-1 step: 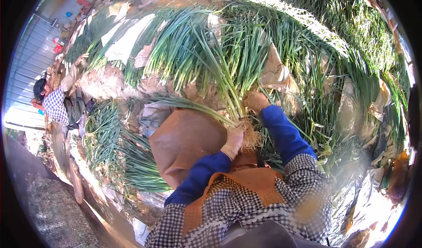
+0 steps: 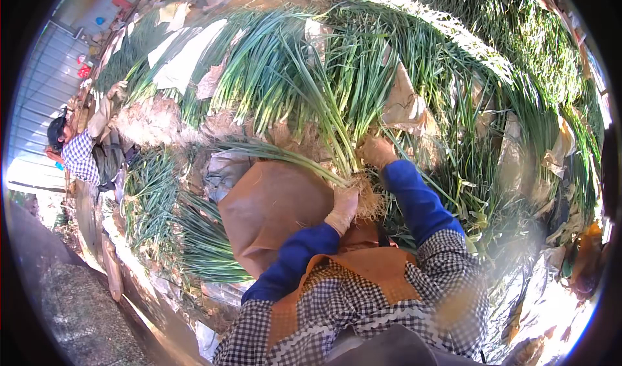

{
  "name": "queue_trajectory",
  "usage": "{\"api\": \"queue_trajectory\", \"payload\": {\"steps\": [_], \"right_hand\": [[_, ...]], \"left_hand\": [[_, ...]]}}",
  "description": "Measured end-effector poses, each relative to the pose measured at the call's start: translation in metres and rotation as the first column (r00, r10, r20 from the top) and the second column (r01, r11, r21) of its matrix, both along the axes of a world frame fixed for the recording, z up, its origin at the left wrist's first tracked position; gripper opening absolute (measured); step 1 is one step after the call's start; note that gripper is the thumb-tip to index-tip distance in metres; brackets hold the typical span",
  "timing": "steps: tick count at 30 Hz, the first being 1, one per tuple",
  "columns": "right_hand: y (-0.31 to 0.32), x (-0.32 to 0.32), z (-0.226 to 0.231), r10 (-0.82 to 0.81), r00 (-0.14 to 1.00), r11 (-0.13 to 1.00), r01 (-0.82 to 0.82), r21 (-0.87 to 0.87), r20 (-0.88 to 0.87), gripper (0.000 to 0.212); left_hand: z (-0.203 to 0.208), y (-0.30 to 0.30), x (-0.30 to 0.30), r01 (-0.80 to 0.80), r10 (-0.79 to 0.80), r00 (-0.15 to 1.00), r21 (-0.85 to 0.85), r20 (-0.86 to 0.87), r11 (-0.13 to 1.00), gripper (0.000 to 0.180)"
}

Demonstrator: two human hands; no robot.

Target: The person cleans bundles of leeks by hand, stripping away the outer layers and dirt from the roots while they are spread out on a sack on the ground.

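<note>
My left hand point(image 2: 345, 207) is closed round a bunch of green onions point(image 2: 337, 129), low down by their pale, stringy roots point(image 2: 370, 200). Most of the stalks in the bunch point up and away, while a few lean out to the left across my lap. Beside the bunch, on its right, my right hand point(image 2: 378, 151) has its fingers curled in against the stalks. What those fingers grip is hidden from view. Under the bunch lies the brown apron point(image 2: 275, 204) over my knee.
A long row of green onions point(image 2: 259, 68) stretches across in front, roots toward me. Another pile point(image 2: 207, 243) lies at my left. Pale sheets point(image 2: 405, 100) poke up between bunches. A co-worker point(image 2: 81, 149) in a checked top reaches into the row at far left.
</note>
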State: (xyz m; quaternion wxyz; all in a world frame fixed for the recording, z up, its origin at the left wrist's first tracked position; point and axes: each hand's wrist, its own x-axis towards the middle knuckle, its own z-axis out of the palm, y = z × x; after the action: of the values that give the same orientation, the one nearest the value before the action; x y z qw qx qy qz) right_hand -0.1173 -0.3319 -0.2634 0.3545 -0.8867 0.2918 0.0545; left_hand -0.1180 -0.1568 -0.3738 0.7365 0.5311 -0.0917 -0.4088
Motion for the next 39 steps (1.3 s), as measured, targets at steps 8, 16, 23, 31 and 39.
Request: {"api": "queue_trajectory", "payload": {"steps": [8, 16, 23, 31, 39], "right_hand": [[-0.005, -0.026, -0.008, -0.422, 0.883, 0.881, 0.345, 0.325, 0.206, 0.037], [0.015, -0.059, -0.025, 0.118, 0.986, 0.863, -0.043, -0.503, 0.118, 0.024], [0.038, -0.185, 0.034, -0.214, 0.972, 0.197, -0.051, 0.979, 0.094, 0.022], [-0.016, -0.205, -0.03, 0.141, 0.945, 0.935, -0.225, -0.275, -0.294, 0.03], [-0.02, -0.037, -0.197, 0.447, 0.884, 0.817, -0.343, -0.463, 0.135, 0.043]], "left_hand": [[0.074, 0.0, 0.0, 0.054, -0.104, 0.875, -0.118, -0.473, 0.991, 0.025], [0.094, -0.006, -0.002, 0.045, -0.078, 0.807, -0.071, -0.586, 0.996, 0.023], [0.099, -0.009, 0.004, -0.131, 0.046, 0.837, -0.118, -0.545, 0.984, 0.015], [0.081, 0.007, 0.017, -0.062, -0.192, 0.651, -0.303, -0.734, 0.951, 0.021], [0.116, -0.003, 0.024, 0.046, -0.464, 0.423, -0.493, -0.778, 0.869, 0.047]]}}
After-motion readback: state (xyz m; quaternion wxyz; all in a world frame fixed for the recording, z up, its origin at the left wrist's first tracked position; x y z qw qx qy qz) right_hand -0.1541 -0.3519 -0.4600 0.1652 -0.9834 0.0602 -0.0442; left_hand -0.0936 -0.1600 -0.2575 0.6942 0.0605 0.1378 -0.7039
